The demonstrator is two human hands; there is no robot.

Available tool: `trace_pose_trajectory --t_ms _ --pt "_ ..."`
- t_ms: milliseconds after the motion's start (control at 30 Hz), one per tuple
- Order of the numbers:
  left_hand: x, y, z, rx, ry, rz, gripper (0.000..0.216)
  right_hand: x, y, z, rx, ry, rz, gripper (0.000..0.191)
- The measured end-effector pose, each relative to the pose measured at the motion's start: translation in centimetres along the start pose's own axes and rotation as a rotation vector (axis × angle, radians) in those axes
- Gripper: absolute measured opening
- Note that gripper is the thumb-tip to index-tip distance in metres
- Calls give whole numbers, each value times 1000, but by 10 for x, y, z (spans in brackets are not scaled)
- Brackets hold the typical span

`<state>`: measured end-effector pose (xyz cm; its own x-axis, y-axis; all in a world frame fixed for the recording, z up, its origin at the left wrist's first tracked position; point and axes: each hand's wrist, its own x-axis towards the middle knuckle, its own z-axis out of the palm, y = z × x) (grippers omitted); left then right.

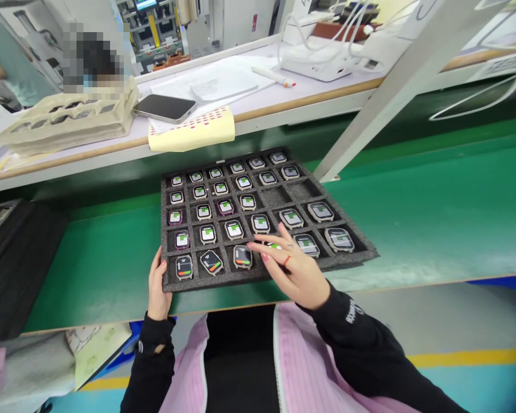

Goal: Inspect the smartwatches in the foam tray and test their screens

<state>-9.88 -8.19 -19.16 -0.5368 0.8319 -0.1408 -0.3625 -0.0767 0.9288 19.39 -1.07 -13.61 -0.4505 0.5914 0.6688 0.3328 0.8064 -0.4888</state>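
A black foam tray (258, 282) with rows of compartments lies on the green bench. Smartwatch bodies without straps sit in most of its compartments, and many screens are lit. At the tray's front left corner, my left hand (158, 287) grips the side edge, thumb on top. My right hand (294, 267) is over the front rows, fingers stretched out and apart, holding nothing. Its fingertips are beside a watch (242, 257) with a dark screen and a coloured bar; whether they touch it I cannot tell. Another lit watch (274, 246) is partly hidden under the fingers.
On the raised shelf (258, 117) are a phone (165, 108), papers, a marker (274, 77), white cabled devices (318, 60) and a beige moulded tray (75, 117). A slanted metal post (382, 103) rises behind the tray. Black trays (21, 269) are stacked at left. Another person (15, 66) is beyond the shelf.
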Motion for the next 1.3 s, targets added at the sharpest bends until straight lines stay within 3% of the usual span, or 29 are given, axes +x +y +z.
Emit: trace_pose_trajectory --t_ms 133,367,533,633,767,1000,1167,1300 --pt "0 0 1 -5 7 -3 52 -10 24 -23 -148 -39 22 32" --pt "3 1 1 -17 34 -7 52 3 51 -48 -262 -445 -38 42" --pt "5 1 2 -7 49 -8 53 22 57 -52 -274 -603 -125 44" --pt "4 2 3 -2 54 -12 54 21 61 -51 -214 -564 -136 46" --pt "2 3 3 10 66 -23 56 10 61 -48 -165 -393 -112 54" --pt "15 12 1 69 40 -113 56 -12 30 -49 -109 -154 -99 50" --pt "44 18 10 113 18 -169 48 -24 20 -40 -63 -98 -57 56" --pt "62 21 21 135 -9 -212 44 -27 21 -34 -64 -198 -29 55"
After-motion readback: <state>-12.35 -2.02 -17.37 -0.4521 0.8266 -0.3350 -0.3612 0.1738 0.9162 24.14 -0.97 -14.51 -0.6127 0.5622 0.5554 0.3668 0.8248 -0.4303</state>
